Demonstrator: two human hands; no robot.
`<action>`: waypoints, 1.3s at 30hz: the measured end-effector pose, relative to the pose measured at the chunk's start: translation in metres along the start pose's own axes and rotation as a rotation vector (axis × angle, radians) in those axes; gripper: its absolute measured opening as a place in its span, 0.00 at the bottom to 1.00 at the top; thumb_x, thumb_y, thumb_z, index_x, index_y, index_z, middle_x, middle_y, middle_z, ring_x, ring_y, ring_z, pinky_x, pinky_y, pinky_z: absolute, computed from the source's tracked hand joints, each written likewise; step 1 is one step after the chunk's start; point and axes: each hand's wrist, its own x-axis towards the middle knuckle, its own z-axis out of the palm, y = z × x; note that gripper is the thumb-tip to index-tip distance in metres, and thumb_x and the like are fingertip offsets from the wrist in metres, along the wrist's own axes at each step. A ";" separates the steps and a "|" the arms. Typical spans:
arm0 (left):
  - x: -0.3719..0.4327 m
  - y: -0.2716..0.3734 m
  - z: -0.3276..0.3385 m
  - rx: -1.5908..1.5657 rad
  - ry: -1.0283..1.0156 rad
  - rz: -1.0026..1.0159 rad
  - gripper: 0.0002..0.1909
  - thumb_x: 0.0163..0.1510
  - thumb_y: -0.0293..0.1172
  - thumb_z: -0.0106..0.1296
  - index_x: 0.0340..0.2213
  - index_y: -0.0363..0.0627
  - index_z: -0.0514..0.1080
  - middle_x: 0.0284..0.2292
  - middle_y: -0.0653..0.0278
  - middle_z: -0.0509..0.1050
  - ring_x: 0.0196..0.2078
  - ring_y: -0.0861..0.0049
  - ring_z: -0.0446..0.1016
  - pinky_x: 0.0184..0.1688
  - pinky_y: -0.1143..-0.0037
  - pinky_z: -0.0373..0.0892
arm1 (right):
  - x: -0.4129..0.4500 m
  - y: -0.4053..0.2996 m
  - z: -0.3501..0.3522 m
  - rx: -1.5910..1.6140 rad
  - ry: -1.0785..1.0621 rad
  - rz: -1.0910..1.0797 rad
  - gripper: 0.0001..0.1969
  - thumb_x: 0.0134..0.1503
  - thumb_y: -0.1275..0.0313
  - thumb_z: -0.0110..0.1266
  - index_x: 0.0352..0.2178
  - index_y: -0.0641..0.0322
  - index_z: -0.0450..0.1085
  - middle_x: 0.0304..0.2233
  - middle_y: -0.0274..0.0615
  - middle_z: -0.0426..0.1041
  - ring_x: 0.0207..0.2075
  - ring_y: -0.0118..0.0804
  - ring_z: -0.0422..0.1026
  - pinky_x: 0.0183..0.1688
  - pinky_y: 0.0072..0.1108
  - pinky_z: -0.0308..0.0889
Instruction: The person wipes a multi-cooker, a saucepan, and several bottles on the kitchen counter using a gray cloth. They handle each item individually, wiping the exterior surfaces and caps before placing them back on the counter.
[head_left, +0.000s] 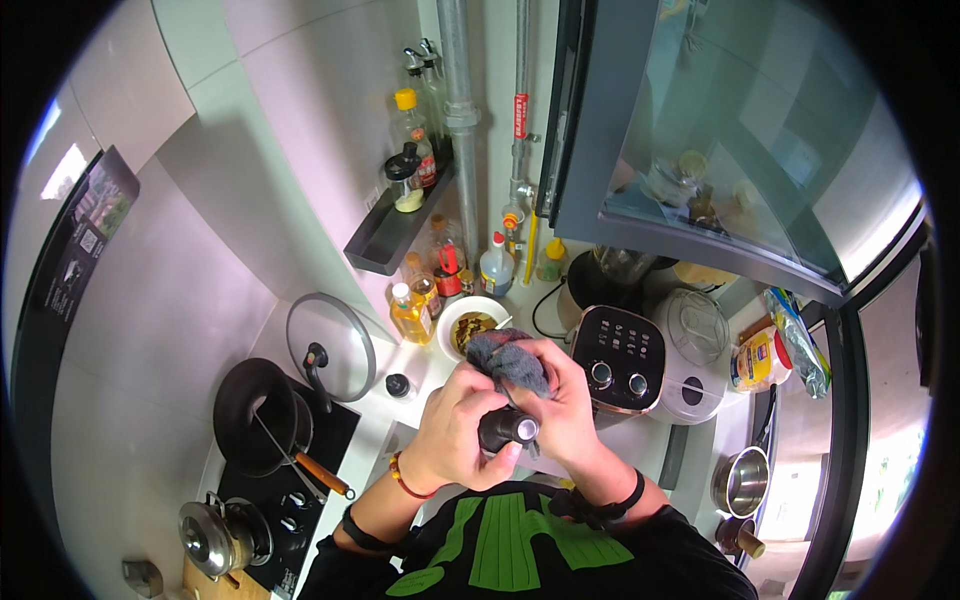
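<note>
My left hand (456, 431) is closed around a black handle (504, 430) with a round silver end that faces up towards me. Whatever the handle belongs to is hidden by my hands. A bunched grey cloth (510, 364) is gripped in my right hand (559, 401), just beyond the handle. Both hands are close together in front of my chest. Past the cloth, a white bowl (448, 330) contains a brownish liquid with dark pieces, and a white utensil handle leans on its rim.
On the left, a black wok (244, 420) and a steel pot (206, 540) sit on the hob. A glass lid (330, 345) stands behind them. Several bottles (411, 315) crowd the corner. An air fryer (619, 356) is at right, below an opened window sash (585, 165).
</note>
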 end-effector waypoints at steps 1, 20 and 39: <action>-0.001 0.000 0.001 0.000 0.001 -0.001 0.30 0.45 0.42 0.59 0.45 0.39 0.60 0.33 0.51 0.66 0.30 0.59 0.68 0.31 0.66 0.67 | 0.002 -0.003 -0.002 0.042 -0.034 0.062 0.17 0.52 0.86 0.53 0.45 0.67 0.68 0.41 0.37 0.71 0.43 0.25 0.69 0.49 0.19 0.64; -0.014 -0.007 0.019 -0.354 0.152 -0.112 0.25 0.53 0.43 0.53 0.43 0.38 0.57 0.34 0.48 0.67 0.34 0.64 0.67 0.37 0.68 0.66 | 0.006 0.017 -0.007 0.220 0.103 0.206 0.15 0.54 0.83 0.56 0.44 0.68 0.68 0.41 0.36 0.73 0.42 0.24 0.70 0.48 0.17 0.65; 0.004 0.012 0.023 -0.501 0.370 -0.587 0.41 0.58 0.66 0.42 0.51 0.35 0.58 0.52 0.46 0.69 0.54 0.67 0.69 0.59 0.70 0.62 | -0.028 0.055 0.001 -0.572 0.150 -0.325 0.37 0.43 0.75 0.69 0.54 0.73 0.60 0.52 0.54 0.67 0.55 0.45 0.67 0.59 0.32 0.60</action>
